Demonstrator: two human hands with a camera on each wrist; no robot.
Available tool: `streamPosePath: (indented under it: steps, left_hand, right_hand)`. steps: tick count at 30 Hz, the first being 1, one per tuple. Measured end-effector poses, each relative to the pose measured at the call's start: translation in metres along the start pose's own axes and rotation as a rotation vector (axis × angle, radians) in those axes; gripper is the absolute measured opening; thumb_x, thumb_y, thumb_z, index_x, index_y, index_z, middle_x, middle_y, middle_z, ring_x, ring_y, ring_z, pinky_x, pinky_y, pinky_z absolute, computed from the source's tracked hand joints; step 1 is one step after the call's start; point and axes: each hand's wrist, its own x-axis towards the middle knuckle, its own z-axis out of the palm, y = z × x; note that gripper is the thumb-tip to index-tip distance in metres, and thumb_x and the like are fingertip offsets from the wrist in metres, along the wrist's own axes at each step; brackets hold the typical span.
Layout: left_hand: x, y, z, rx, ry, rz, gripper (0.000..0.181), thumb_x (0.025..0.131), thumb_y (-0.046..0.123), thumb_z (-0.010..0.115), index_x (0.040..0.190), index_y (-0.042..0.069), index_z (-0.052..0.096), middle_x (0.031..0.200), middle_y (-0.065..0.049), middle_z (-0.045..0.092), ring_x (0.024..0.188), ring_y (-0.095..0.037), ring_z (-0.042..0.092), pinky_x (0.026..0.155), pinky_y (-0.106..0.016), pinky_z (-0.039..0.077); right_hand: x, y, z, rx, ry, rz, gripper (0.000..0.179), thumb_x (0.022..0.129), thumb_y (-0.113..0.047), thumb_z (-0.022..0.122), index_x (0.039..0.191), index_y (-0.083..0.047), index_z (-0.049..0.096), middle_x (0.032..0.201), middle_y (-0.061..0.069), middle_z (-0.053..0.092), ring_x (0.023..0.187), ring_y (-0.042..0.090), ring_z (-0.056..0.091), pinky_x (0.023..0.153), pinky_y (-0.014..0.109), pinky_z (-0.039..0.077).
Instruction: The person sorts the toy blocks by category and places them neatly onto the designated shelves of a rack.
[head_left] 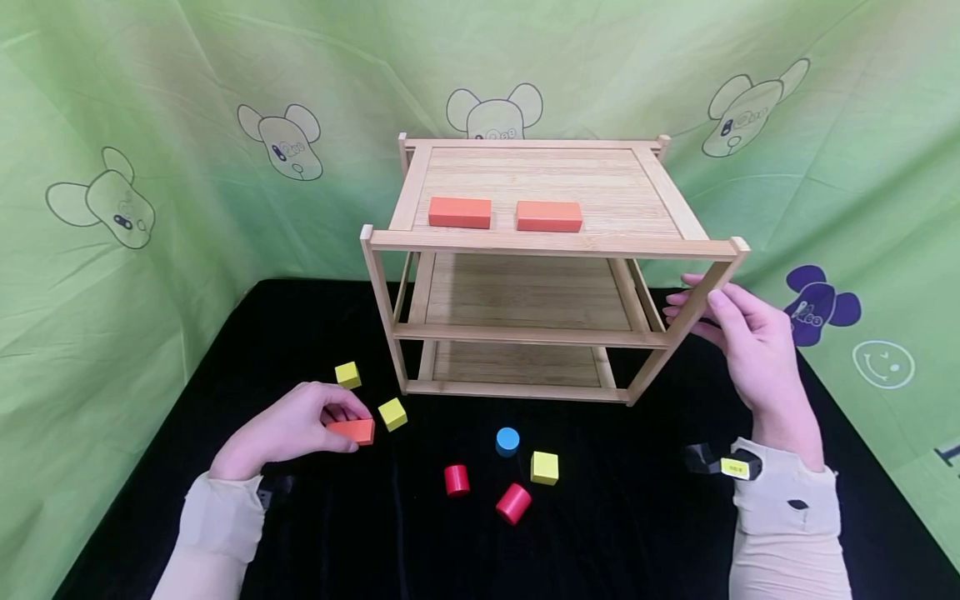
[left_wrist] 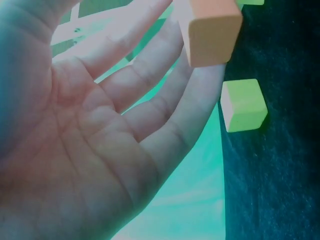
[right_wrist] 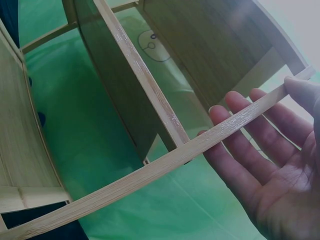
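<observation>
An orange rectangular block is pinched between the thumb and fingers of my left hand, low over the black cloth at the left. The left wrist view shows the block's end at the fingers. Beside this hand are two yellow cubes, one just right of the block and another behind the hand. My right hand holds the front right post of a three-tier wooden shelf, thumb in front and fingers behind. Two orange blocks lie on its top tier.
In front of the shelf lie a blue cylinder, a third yellow cube and two red cylinders. Black cloth covers the table. A green printed curtain hangs behind and at both sides.
</observation>
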Motion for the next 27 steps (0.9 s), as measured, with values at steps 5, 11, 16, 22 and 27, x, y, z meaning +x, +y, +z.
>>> streamPosePath:
  steps: [5,11,16,22,27]
  left_hand:
    - [0.005,0.005,0.002,0.000,-0.004,0.022,0.029,0.078,0.011,0.087,0.105,0.014,0.076,0.090,0.007,0.067,0.080,-0.012,0.064,0.075,-0.029,0.057]
    - [0.011,0.014,0.003,0.018,-0.001,0.065,0.031,0.078,0.012,0.087,0.106,0.015,0.075,0.092,0.009,0.067,0.083,-0.013,0.063,0.075,-0.030,0.057]
    - [0.017,0.022,0.006,0.055,0.032,0.117,0.030,0.080,0.014,0.086,0.109,0.016,0.077,0.096,0.012,0.068,0.086,-0.012,0.060,0.076,-0.030,0.056]
    - [0.023,0.030,0.009,0.070,0.080,0.161,0.029,0.083,0.015,0.085,0.111,0.019,0.078,0.103,0.013,0.068,0.089,-0.012,0.059,0.077,-0.034,0.056]
    - [0.026,0.037,0.010,0.046,0.099,0.177,0.031,0.083,0.014,0.086,0.113,0.017,0.078,0.103,0.012,0.068,0.089,-0.012,0.060,0.078,-0.032,0.056]
  right_hand:
    - [0.000,0.000,0.000,0.006,-0.001,0.004,0.036,0.109,-0.010,0.048,0.132,0.018,0.055,0.107,0.015,0.074,0.102,0.023,0.072,0.088,0.027,0.057]
    - [0.000,0.000,0.000,0.008,0.000,0.004,0.036,0.109,-0.010,0.048,0.131,0.017,0.056,0.107,0.016,0.074,0.102,0.024,0.072,0.088,0.027,0.057]
    - [0.000,0.000,-0.001,0.013,-0.004,-0.002,0.037,0.109,-0.009,0.047,0.131,0.019,0.055,0.108,0.016,0.074,0.102,0.023,0.072,0.088,0.027,0.057]
    - [0.000,0.000,-0.001,0.014,-0.011,-0.009,0.037,0.109,-0.008,0.047,0.131,0.022,0.052,0.108,0.015,0.074,0.103,0.023,0.072,0.089,0.026,0.056]
    - [0.000,0.000,-0.001,0.012,-0.014,-0.009,0.035,0.109,-0.008,0.047,0.131,0.018,0.056,0.108,0.015,0.074,0.103,0.023,0.072,0.088,0.027,0.057]
